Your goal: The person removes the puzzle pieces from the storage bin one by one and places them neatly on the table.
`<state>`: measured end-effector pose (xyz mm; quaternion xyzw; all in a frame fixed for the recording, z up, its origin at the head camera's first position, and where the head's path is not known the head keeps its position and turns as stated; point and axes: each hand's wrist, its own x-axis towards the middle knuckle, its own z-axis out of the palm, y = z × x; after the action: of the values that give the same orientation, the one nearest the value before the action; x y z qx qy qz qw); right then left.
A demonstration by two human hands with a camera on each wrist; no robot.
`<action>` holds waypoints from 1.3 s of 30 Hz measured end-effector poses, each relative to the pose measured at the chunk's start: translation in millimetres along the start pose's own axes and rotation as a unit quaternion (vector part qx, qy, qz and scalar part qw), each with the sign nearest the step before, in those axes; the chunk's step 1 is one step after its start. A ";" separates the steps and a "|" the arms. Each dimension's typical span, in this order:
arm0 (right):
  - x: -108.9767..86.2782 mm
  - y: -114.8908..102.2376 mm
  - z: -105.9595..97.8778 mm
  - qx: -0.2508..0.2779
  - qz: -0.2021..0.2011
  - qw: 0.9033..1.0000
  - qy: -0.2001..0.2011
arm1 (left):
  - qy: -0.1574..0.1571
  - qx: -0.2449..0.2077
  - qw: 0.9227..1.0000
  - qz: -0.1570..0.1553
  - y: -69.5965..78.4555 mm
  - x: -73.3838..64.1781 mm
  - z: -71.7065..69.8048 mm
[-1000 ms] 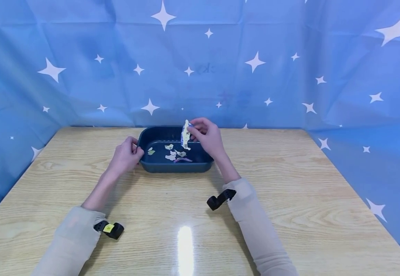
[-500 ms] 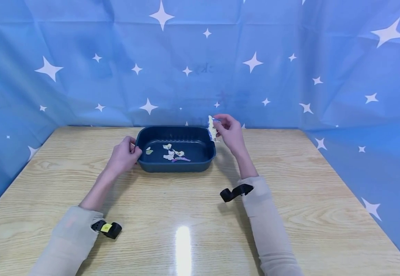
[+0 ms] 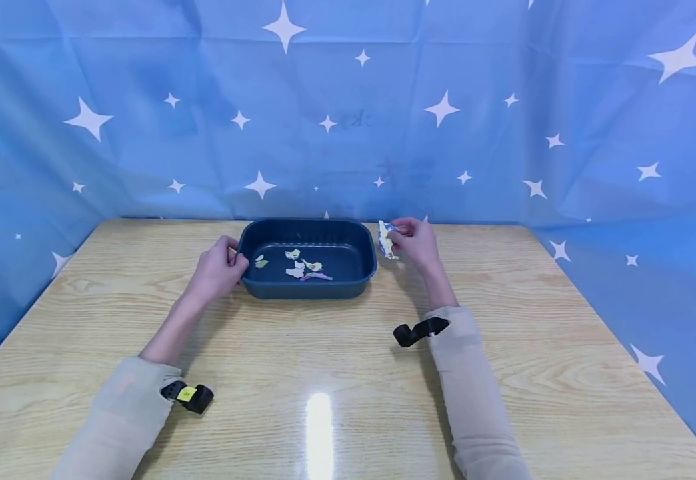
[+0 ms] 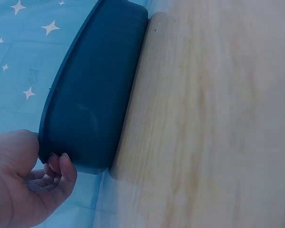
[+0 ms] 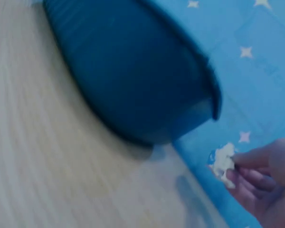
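A dark blue rectangular tub (image 3: 306,291) stands near the back edge of the table. The left hand (image 3: 217,270) grips its left rim, the thumb at the top and the fingers curled under the wall in the left wrist view. Just beyond the tub's right end, the right hand (image 3: 418,245) pinches a torn-looking white and blue paper piece (image 3: 386,241) between thumb and fingers. This piece (image 5: 222,164) is blurred in the right wrist view, apart from the tub. Inside the tub lie several small flat scraps (image 3: 295,270), whitish, green and purple.
The wooden table (image 3: 276,373) reaches back to a blue curtain (image 3: 348,87) with white stars. Each beige sleeve carries a black wrist camera (image 3: 413,334). A bright light reflection (image 3: 320,433) lies on the table's front.
The right hand has carried the paper piece out from over the tub to the right, then lowered it beside the tub's right end. The left hand keeps its hold on the rim.
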<state>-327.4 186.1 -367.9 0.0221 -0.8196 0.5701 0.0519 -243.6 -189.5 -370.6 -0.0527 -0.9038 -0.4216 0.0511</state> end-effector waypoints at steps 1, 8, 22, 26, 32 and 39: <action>1.0 3.6 -0.2 -0.014 0.009 1.000 0.000 | 0.000 0.000 1.000 0.000 -0.3 0.4 0.1; 3.2 21.2 -0.8 -0.070 0.039 0.997 0.004 | 0.001 0.001 1.000 -0.001 -1.2 1.6 0.2; 0.7 32.6 -8.3 -0.141 0.062 0.987 0.041 | -0.003 0.005 1.000 -0.001 -1.6 0.5 -0.1; 1.2 34.7 -12.3 -0.104 0.078 0.991 0.039 | -0.006 0.005 1.000 -0.002 -1.1 0.4 0.0; 1.9 31.3 -14.9 -0.070 0.097 0.993 0.017 | -0.008 0.004 1.000 -0.003 0.7 -0.2 0.0; -1.1 15.8 -14.4 -0.067 0.076 0.995 -0.005 | -0.004 -0.012 1.000 -0.004 0.1 -1.4 0.9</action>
<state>-327.0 205.0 -377.9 -0.0413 -0.8555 0.5161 0.0057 -242.3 -188.8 -371.3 -0.0517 -0.8991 -0.4323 0.0453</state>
